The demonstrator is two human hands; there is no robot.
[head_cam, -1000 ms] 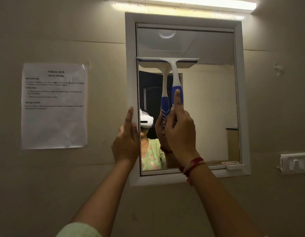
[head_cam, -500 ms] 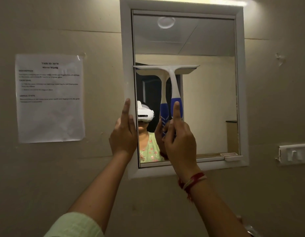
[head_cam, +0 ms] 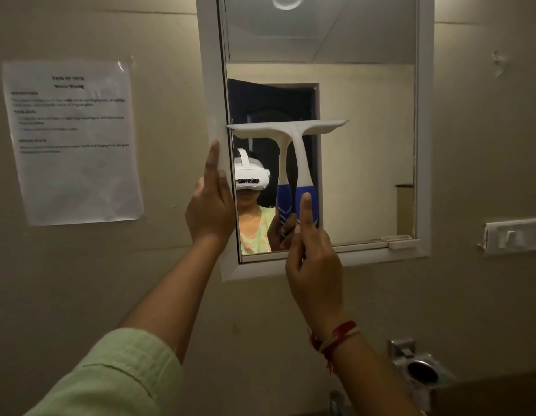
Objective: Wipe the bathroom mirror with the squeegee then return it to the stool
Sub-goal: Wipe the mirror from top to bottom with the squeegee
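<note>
A white-framed mirror (head_cam: 365,145) hangs on the beige wall. The squeegee (head_cam: 299,151), white with a blue grip, has its blade lying flat across the left half of the glass at mid height. My right hand (head_cam: 313,265) is shut on the blue grip, index finger stretched up along the handle. My left hand (head_cam: 211,202) grips the mirror's left frame edge (head_cam: 211,94), index finger pointing up. The glass reflects the squeegee and a person wearing a white headset. No stool is in view.
A printed paper sheet (head_cam: 71,142) is taped to the wall on the left. A white switch plate (head_cam: 514,235) sits to the right of the mirror. A metal holder (head_cam: 419,370) juts from the wall at the lower right. A small white tray (head_cam: 398,240) sits on the mirror's bottom ledge.
The squeegee blade has slid down the glass from near the top to mid height, my right hand going down with it. My left hand has stayed on the frame.
</note>
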